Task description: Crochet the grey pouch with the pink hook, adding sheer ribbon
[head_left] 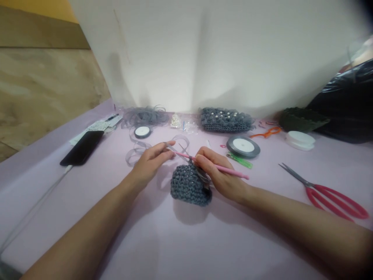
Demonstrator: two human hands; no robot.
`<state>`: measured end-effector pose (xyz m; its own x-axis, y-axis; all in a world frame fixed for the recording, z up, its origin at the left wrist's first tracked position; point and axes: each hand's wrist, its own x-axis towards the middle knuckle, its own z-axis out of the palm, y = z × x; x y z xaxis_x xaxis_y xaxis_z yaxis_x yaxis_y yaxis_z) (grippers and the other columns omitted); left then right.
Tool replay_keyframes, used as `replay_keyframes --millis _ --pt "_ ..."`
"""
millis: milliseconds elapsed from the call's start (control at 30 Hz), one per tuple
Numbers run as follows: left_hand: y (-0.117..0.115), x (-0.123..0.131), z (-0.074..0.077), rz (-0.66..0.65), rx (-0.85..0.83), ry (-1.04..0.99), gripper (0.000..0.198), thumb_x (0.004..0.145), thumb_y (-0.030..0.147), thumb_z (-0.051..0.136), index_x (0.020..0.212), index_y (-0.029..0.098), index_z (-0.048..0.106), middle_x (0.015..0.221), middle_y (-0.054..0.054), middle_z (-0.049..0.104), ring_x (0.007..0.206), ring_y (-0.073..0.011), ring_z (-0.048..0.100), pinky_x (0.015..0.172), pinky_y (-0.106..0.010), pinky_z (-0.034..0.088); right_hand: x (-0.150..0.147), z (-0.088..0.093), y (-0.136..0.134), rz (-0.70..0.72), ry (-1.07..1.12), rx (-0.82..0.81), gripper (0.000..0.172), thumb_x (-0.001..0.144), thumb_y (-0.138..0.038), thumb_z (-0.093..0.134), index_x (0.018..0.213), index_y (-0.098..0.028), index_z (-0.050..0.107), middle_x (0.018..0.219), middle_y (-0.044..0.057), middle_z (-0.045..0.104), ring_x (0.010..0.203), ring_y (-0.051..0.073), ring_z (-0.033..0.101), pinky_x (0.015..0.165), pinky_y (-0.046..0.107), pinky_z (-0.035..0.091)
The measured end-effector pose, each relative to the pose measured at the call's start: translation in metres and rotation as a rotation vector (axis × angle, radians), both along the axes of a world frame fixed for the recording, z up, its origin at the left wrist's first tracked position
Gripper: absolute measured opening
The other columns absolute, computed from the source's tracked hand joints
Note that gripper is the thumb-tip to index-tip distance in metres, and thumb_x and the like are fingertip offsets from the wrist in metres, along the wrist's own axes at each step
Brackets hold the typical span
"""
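My right hand [220,175] is closed on a pink crochet hook [233,172], whose tip points left toward my other hand. The same hand also pinches the top edge of a small grey crocheted piece [188,186] that hangs just above the lilac table [175,241]. My left hand [150,163] is closed in a pinch on a thin grey ribbon strand [175,148] that runs from the hook's tip. Loose loops of the same ribbon [135,153] lie behind my left hand.
Red-handled scissors [332,194] lie at the right. Two ribbon spools [243,146] [142,132], a finished grey beaded piece [224,118], a bag of pearl beads [176,121], a green clip [240,160], a black phone [83,147] with cable, and a black bag [346,105] stand around.
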<state>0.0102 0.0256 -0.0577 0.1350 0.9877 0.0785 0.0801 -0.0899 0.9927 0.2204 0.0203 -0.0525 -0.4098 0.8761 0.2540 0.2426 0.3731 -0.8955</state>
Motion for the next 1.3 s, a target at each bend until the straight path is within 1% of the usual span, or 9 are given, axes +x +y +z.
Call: replay_keyframes --millis 67,167,300,400,600,733,933,1167,1300 --pt "-0.004 0.008 -0.003 -0.043 -0.084 -0.169 0.054 0.081 0.028 0.069 0.133 0.019 0.055 0.102 -0.006 0.069 0.095 -0.019 0.062 0.095 -0.034 0.042 0.0 -0.002 -0.001 0.008 0.012 -0.016 0.031 0.099 -0.037 0.044 0.073 -0.02 0.045 0.064 -0.004 0.042 0.056 0.009 0.04 0.047 0.021 0.034" --pt "-0.013 0.022 -0.007 -0.038 -0.128 -0.307 0.074 0.08 0.025 0.072 0.145 0.02 0.038 0.089 -0.002 0.068 0.088 -0.0151 0.063 0.09 -0.03 0.044 0.0 -0.007 -0.002 0.003 0.015 0.034 0.03 0.099 -0.036 0.044 0.074 -0.019 0.046 0.065 -0.004 0.043 0.057 0.01 0.04 0.05 0.022 0.033" --pt "-0.018 0.03 -0.006 -0.031 -0.247 -0.366 0.061 0.08 0.034 0.073 0.136 0.022 0.052 0.081 0.0 0.067 0.074 -0.0124 0.06 0.076 -0.026 0.045 0.0 -0.012 -0.001 -0.031 0.013 0.097 0.03 0.099 -0.036 0.044 0.074 -0.02 0.046 0.064 -0.005 0.041 0.058 0.01 0.038 0.051 0.023 0.031" --pt "-0.018 0.03 -0.004 -0.033 -0.295 -0.41 0.052 0.079 0.036 0.073 0.127 0.021 0.06 0.088 -0.003 0.07 0.076 -0.0134 0.06 0.073 -0.025 0.044 0.002 -0.014 0.001 -0.075 0.022 0.152 0.032 0.1 -0.038 0.042 0.074 -0.02 0.046 0.065 -0.004 0.041 0.06 0.011 0.039 0.053 0.024 0.032" --pt "-0.018 0.028 -0.001 -0.029 -0.317 -0.42 0.048 0.08 0.028 0.071 0.126 0.021 0.062 0.089 -0.003 0.07 0.073 -0.0124 0.058 0.069 -0.023 0.042 0.005 -0.016 0.001 -0.064 -0.002 0.216 0.034 0.101 -0.038 0.038 0.075 -0.02 0.049 0.067 -0.002 0.045 0.06 0.011 0.042 0.053 0.024 0.035" --pt "-0.02 0.028 0.001 -0.059 -0.315 -0.411 0.043 0.081 0.029 0.069 0.123 0.022 0.065 0.091 -0.003 0.068 0.079 -0.0139 0.058 0.071 -0.024 0.042 0.005 -0.018 -0.001 -0.03 -0.012 0.201 0.024 0.1 -0.035 0.043 0.082 -0.02 0.05 0.059 -0.006 0.042 0.051 0.009 0.037 0.047 0.023 0.03" --pt "-0.02 0.024 0.003 -0.146 -0.215 -0.291 0.049 0.08 0.027 0.069 0.128 0.025 0.058 0.07 0.003 0.052 0.071 -0.0132 0.051 0.07 -0.026 0.04 0.004 -0.022 0.0 -0.064 0.025 0.268 0.021 0.099 -0.032 0.044 0.083 -0.02 0.05 0.059 -0.006 0.043 0.05 0.008 0.035 0.046 0.023 0.029" --pt "-0.017 0.024 -0.002 0.006 -0.182 -0.129 0.044 0.084 0.028 0.06 0.128 0.026 0.06 0.067 0.004 0.048 0.059 -0.0099 0.04 0.054 -0.022 0.028 0.005 -0.025 0.001 -0.019 0.015 0.299 0.02 0.1 -0.031 0.043 0.085 -0.02 0.051 0.061 -0.006 0.044 0.052 0.008 0.038 0.047 0.021 0.03" --pt "-0.014 0.024 -0.006 0.041 -0.153 -0.046 0.03 0.084 0.038 0.062 0.109 0.021 0.07 0.072 0.002 0.054 0.066 -0.0112 0.046 0.059 -0.022 0.032 0.007 -0.028 0.0 0.075 -0.02 0.354 0.016 0.099 -0.027 0.045 0.087 -0.019 0.051 0.063 -0.006 0.047 0.052 0.006 0.04 0.047 0.019 0.031"
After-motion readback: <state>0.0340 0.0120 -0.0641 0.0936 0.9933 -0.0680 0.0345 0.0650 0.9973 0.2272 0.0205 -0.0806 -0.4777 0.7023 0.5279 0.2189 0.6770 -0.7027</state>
